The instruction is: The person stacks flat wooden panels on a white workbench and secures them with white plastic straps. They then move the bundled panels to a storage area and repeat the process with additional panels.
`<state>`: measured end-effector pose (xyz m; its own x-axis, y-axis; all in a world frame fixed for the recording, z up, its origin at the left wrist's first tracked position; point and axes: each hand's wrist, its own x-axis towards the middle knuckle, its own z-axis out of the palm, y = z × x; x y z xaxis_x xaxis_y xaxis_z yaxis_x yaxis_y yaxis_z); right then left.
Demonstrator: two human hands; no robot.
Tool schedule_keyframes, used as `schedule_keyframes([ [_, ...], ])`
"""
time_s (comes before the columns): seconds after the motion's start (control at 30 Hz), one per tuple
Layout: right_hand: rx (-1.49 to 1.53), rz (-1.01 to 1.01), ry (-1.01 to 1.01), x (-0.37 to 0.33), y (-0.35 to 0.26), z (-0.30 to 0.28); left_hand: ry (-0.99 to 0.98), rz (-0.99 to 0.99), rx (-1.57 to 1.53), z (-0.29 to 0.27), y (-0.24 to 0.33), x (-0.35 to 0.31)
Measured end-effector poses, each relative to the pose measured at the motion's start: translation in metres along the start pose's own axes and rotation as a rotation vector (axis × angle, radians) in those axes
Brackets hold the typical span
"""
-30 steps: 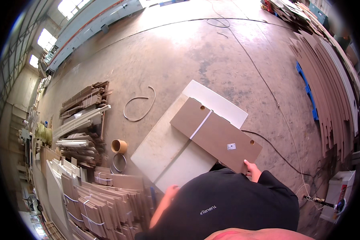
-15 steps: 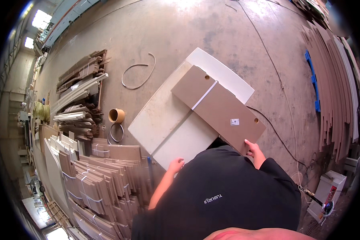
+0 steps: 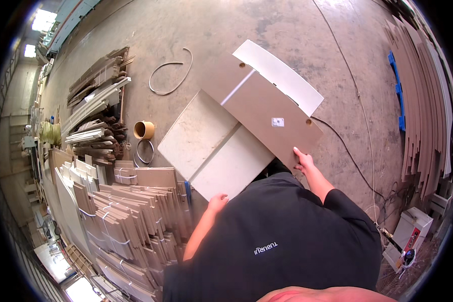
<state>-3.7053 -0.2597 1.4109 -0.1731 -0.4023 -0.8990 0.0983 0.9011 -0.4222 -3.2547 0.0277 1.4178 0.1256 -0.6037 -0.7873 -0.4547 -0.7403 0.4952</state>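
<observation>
A flat brown board (image 3: 282, 103), strapped with a white band (image 3: 238, 87) and bearing a small white label (image 3: 278, 122), lies slanted across a pale work surface (image 3: 201, 146). Its far left end is smeared by motion and sticks out past the surface's edge. My right hand (image 3: 303, 160) grips the board's near right corner, thumb on top; the fingers underneath are hidden. Along the near left edge of the pale surface, my left hand (image 3: 218, 202) hangs with its fingers loosely curled and nothing visible in them. How many boards the band holds cannot be told.
Strapped brown panels (image 3: 131, 216) stand stacked at the near left, with timber offcuts (image 3: 98, 100) behind. A cardboard tube (image 3: 144, 130) and a loose strap loop (image 3: 152, 90) lie left. A cable (image 3: 340, 136) crosses the floor; long boards (image 3: 419, 110) and a white machine (image 3: 410, 234) are right.
The brown board has shifted away from me and left over the pale surface, with my right hand still at its corner. My left hand has stayed near the surface's edge.
</observation>
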Motion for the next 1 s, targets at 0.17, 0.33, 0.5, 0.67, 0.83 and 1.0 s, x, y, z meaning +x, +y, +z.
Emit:
schedule_keyframes([
  [0.17,0.088,-0.078,-0.046,0.045,-0.022,0.057,0.085,0.109,-0.013,-0.007,0.035,-0.013],
  [0.33,-0.081,-0.169,-0.043,0.014,-0.053,0.077,0.141,0.094,-0.131,-0.005,0.048,-0.025],
  [0.5,-0.309,-0.233,-0.112,-0.014,-0.04,0.067,0.28,0.002,-0.241,-0.002,-0.026,0.009],
  [0.67,-0.694,-0.185,-0.256,-0.046,0.002,0.023,1.021,-0.322,-0.209,-0.027,-0.067,0.054],
  [0.83,-1.206,-0.366,-0.307,-0.08,0.01,-0.005,0.833,-0.389,-1.378,-0.056,-0.146,0.129],
  [1.0,-1.175,-0.432,-0.281,-0.096,-0.005,-0.008,0.885,-0.108,-1.872,-0.075,-0.16,0.135],
])
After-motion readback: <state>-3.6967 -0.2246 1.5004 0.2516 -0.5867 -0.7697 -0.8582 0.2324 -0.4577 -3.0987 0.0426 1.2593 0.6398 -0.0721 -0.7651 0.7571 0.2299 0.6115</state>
